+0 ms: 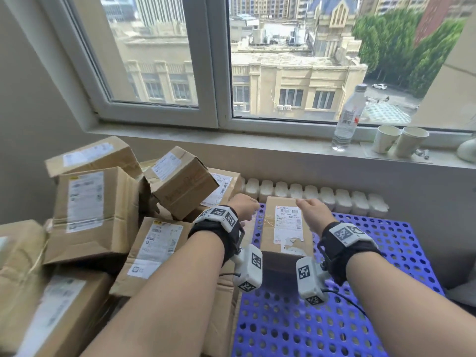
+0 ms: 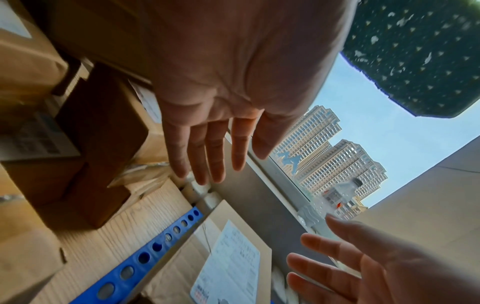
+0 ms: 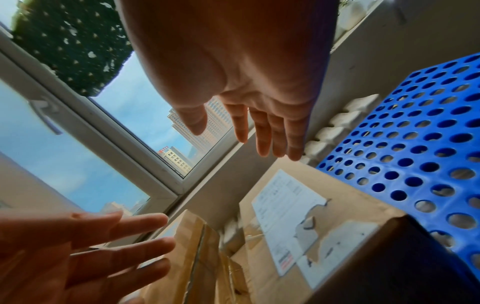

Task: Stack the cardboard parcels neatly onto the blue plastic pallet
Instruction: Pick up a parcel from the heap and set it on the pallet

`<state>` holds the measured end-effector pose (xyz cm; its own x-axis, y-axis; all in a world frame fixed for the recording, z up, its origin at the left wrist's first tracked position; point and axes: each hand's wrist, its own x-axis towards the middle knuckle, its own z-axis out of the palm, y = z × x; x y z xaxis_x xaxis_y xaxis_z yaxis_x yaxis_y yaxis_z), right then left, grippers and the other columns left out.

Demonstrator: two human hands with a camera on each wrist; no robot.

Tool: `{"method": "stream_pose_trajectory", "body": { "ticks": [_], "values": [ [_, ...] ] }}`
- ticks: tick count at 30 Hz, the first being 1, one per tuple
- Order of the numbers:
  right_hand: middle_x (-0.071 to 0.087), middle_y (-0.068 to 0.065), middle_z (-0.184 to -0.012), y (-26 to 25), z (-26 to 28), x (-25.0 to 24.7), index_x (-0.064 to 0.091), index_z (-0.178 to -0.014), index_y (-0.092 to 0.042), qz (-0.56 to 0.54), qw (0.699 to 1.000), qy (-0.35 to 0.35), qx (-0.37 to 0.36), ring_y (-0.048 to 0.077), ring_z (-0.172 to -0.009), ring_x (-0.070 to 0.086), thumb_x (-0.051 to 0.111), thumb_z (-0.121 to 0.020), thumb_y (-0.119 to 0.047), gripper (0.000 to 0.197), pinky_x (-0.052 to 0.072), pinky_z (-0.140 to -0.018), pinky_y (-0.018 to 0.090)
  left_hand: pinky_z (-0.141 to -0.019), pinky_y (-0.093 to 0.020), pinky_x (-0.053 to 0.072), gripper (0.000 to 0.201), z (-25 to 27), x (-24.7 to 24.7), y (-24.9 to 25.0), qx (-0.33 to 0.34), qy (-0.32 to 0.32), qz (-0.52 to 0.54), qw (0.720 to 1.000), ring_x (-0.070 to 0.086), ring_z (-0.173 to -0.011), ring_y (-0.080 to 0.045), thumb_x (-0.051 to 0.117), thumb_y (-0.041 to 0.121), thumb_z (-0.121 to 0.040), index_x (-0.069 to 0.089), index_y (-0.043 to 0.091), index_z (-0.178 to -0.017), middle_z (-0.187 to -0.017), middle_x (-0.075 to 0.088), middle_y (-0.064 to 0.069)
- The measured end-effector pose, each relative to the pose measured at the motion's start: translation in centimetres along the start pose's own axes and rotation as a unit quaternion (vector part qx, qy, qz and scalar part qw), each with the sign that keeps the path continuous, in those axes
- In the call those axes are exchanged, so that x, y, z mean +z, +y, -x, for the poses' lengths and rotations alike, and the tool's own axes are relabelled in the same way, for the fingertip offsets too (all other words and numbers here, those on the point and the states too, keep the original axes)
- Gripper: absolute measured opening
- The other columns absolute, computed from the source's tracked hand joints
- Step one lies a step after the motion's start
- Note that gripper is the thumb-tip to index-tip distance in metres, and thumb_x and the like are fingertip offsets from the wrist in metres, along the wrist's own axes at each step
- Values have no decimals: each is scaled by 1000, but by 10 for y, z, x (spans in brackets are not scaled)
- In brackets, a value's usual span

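One cardboard parcel (image 1: 284, 228) with a torn white label stands at the far left corner of the blue perforated pallet (image 1: 386, 253). My left hand (image 1: 244, 208) hovers just left of the parcel's far end, fingers straight and holding nothing. My right hand (image 1: 313, 211) hovers over its far right edge, fingers also straight and apart from the cardboard. The wrist views show both palms empty: left hand (image 2: 207, 144), right hand (image 3: 259, 123), with the parcel (image 3: 298, 216) below them. A heap of more cardboard parcels (image 1: 98, 215) lies left of the pallet.
A white radiator (image 1: 316, 197) runs behind the pallet under the window sill. On the sill stand a water bottle (image 1: 347, 119) and two paper cups (image 1: 399, 141). Most of the pallet's surface to the right and near side is bare.
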<state>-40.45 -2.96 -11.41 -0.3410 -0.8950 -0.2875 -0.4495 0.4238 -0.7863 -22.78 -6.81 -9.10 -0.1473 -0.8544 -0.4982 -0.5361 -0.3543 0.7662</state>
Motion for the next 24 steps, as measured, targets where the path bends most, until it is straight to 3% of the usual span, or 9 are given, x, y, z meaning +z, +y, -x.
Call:
{"method": "stream_pose_trajectory", "body": {
  "ticks": [2,5,8,14,16,19,21,24],
  "values": [
    [56,11,-133,-11,7,5,50,-137,-5,2,1000,-9,-20,24,-109,54,42,-101,-41,51,45,-92,38,-75,-30,40,19,14,-10,-1,2,10,27,1000,50,-78,-19,42,11,-99,57,17,-90,-91,51,-6],
    [58,10,-121,-31,19,16,53,-133,-5,-9,999,-32,-42,25,-114,54,43,-101,-40,49,43,-104,44,-78,-32,47,18,34,-28,-5,24,36,68,997,58,-82,-20,45,9,-99,63,10,-98,-89,58,-7],
    [60,10,-118,-49,26,24,55,-129,-7,-23,997,-56,-51,28,-115,56,44,-100,-42,47,44,-104,49,-60,-28,49,18,46,-48,-5,51,79,108,990,57,-59,-18,49,3,-95,63,2,-85,-73,63,-10],
    [62,17,-110,-106,40,47,58,-125,0,6,991,-75,-106,33,-104,61,43,-102,-38,47,50,-90,45,-41,-17,41,16,67,-116,-3,72,206,138,966,51,-42,-12,56,6,-88,67,5,-76,-60,62,-6],
    [64,20,-112,-124,41,55,60,-122,2,21,989,-81,-119,34,-101,62,42,-102,-38,48,50,-91,45,-46,-20,42,14,65,-137,-5,78,255,146,953,51,-44,-17,58,10,-83,68,7,-73,-55,59,-4],
    [60,12,-104,-147,38,70,60,-121,-1,21,990,-84,-115,25,-96,56,43,-101,-42,49,49,-95,44,-65,-32,52,15,56,-168,-11,99,329,119,932,55,-64,-27,61,20,-76,71,11,-71,-62,61,-4],
    [61,13,-108,-158,38,77,60,-121,-3,27,990,-89,-108,29,-101,58,44,-100,-44,49,50,-97,46,-76,-31,49,15,49,-181,-14,100,338,84,932,58,-82,-26,58,19,-84,72,15,-90,-84,66,-3],
    [62,19,-115,-181,36,97,59,-120,-6,36,991,-91,-94,35,-112,59,43,-99,-47,49,51,-95,51,-93,-31,47,31,31,-206,-21,91,329,63,938,57,-109,-24,58,20,-87,60,14,-117,-120,61,-4]
  ]
}}
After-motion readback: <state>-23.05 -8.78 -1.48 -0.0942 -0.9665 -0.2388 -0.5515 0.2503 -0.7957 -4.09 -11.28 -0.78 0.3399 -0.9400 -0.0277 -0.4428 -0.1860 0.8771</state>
